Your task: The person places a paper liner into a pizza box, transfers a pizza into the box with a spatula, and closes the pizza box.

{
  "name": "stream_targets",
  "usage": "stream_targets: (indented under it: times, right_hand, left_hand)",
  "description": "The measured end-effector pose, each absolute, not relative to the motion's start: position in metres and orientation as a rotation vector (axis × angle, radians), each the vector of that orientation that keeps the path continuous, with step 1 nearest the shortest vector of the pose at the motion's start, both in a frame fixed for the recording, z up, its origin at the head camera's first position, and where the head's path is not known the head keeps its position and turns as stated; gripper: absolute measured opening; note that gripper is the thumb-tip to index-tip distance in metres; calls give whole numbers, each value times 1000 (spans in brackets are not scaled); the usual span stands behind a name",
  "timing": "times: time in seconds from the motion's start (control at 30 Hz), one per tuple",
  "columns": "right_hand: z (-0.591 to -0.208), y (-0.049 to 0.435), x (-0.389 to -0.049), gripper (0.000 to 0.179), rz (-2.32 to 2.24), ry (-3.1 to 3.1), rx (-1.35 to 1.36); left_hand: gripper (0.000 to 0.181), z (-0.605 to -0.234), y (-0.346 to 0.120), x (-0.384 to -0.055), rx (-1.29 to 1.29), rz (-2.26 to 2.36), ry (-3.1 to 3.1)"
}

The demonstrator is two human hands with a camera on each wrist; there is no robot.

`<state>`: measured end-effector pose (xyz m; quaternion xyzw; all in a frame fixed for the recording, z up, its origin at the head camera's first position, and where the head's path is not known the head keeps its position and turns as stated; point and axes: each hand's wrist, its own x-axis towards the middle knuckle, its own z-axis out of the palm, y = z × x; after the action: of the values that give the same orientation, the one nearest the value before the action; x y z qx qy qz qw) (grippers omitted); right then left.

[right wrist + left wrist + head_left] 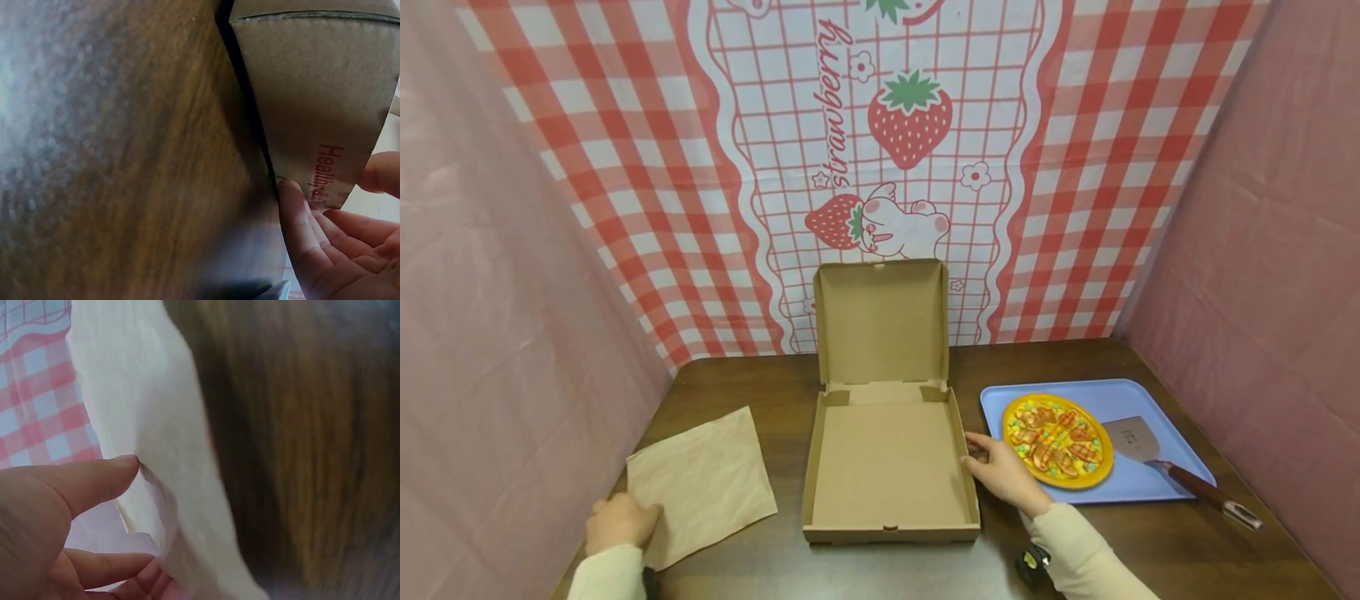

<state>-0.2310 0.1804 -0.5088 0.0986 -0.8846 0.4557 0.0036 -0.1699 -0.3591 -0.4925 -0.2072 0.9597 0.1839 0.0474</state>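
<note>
A brown paper sheet (707, 483) lies at the left of the table. My left hand (621, 523) pinches its left edge; in the left wrist view the thumb (103, 481) lies over the sheet (159, 425), the other fingers at its underside. Mid-table stands a cardboard pizza box (891, 467), its lid (882, 325) raised against the backdrop and its inside bare. My right hand (1003, 472) grips the right side wall of the box. In the right wrist view the fingers (294, 206) press the outer wall (312, 100) beside red lettering, with the thumb over the rim.
A blue tray (1000, 400) at the right bears a toy pizza (1060, 442) and a pizza server (1138, 437), whose dark handle (1202, 486) juts past the tray's edge. A strawberry-print checked cloth (880, 125) hangs behind the table, with pink curtains (1262, 250) at both sides.
</note>
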Motion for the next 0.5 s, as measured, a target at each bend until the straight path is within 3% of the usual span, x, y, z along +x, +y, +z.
stream_targets:
  times: [0.33, 0.5]
  right_hand:
    - [-511, 181, -231, 44, 1466, -2756, 321]
    - [-511, 182, -232, 45, 1470, -2761, 331]
  left_hand:
    - [51, -497, -370, -169, -584, 640, 2973]
    - [33, -497, -376, -167, -557, 710, 2956]
